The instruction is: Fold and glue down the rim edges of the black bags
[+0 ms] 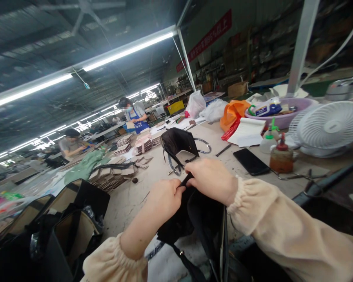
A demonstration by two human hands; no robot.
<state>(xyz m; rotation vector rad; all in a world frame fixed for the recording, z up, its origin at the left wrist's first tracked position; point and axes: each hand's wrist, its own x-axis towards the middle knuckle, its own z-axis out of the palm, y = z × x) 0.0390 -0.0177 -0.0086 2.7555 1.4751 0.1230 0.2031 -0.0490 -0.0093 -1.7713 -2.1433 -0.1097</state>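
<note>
At the lower left of the frame, open black bags with tan linings [73, 223] stand in a cluster at the bench's near corner. Above them, in the left middle distance, a seated person [72, 144] bends over stacks of flat card pieces [111, 176], and farther back a second person in a blue apron [135, 115] stands at the same long bench [129, 199]. At lower centre, the wearer's left hand [164, 197], in a cream elastic-cuffed sleeve, closes its fingers on the top edge of a black bag [200, 223] that sits at the near edge of the bench, close to the body. Just to its right, the right hand [211, 178] pinches a narrow black strap [186, 181] rising from that bag, fingers pressed together around it; the two hands nearly touch. Behind them, at frame centre, another black bag with ring handles [178, 143] lies on the bench. Right of centre rests a dark phone [251, 161], then a brown squeeze bottle with a red cap [281, 156]. At the right edge, a white fan [331, 127] stands in front of a lilac basin [285, 117] filled with odds and ends.
</note>
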